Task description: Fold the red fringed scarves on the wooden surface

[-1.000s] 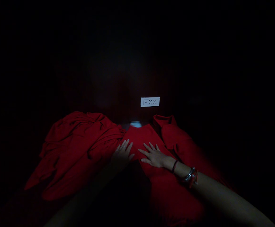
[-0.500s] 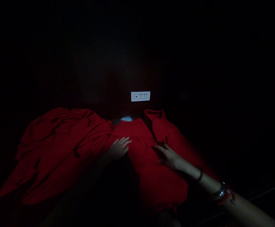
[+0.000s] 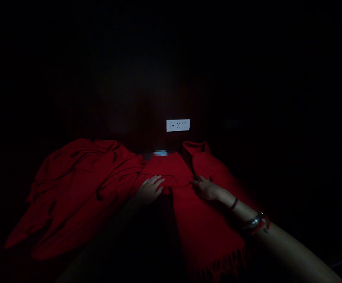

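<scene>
**Red shawl under both my hands**

Red woven shawl (image 3: 206, 232) lies spread out before me, its fringed end nearest me at the lower right. What it lies on is too dark to make out. More red cloth (image 3: 76, 188) sits bunched and creased to the left, touching it. My left hand (image 3: 150, 189) rests flat on the shawl near its middle, grip apart, fingers stretched out. My right hand (image 3: 207, 189) lies near it on a fold, fingers bent. I cannot tell whether that grip is clamped on the cloth. Bangles (image 3: 257, 223) circle my right wrist. Beyond the shawl, a white socket plate (image 3: 178, 125) shows on the dark wall.
</scene>
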Demonstrator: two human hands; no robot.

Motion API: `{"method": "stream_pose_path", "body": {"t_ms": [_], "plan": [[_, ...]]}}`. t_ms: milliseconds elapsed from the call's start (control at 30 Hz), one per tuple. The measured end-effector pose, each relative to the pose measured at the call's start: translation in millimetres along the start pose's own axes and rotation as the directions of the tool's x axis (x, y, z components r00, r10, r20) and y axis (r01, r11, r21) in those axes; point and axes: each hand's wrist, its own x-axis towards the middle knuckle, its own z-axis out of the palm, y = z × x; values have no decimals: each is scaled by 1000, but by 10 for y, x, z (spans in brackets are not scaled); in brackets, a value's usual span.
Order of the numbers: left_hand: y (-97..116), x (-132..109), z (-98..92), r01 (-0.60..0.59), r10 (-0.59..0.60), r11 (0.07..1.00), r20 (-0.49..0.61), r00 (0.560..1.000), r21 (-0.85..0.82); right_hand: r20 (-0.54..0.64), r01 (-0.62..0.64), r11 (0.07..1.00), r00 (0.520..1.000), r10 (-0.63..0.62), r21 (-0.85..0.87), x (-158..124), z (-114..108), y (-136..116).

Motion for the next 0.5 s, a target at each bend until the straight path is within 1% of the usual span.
{"method": "stream_pose_path", "body": {"t_ms": [67,100,133,200,233,300,367,400,433,500], "plan": [[-6,6,19,21,-21,1000,7,1000,8,-116,32,999,993,-34,-20,-182,119,-95],[-7,12,23,33,-33,999,9,999,10,-154,81,997,985,-82,-10,-288,179,-147],[-7,20,24,48,-48,999,14,999,11,-140,139,990,981,-137,7,-394,229,-196],[-6,36,18,76,-76,997,26,997,9,5,220,974,975,-221,55,-579,273,-263],[-5,43,12,81,-81,997,32,996,8,92,228,970,968,-235,79,-648,258,-275],[-3,49,-3,72,-72,997,34,997,7,238,216,969,942,-238,116,-733,158,-268],[5,44,-24,53,-53,999,8,999,15,327,213,966,911,-251,146,-756,13,-250],[13,38,-37,45,-44,999,-14,999,20,333,211,964,908,-254,160,-756,-50,-251],[24,30,-51,34,-33,999,-42,999,24,311,207,963,916,-253,172,-754,-95,-263],[52,10,-74,-22,24,1000,-98,995,22,236,193,962,943,-236,192,-762,-104,-317]]}}
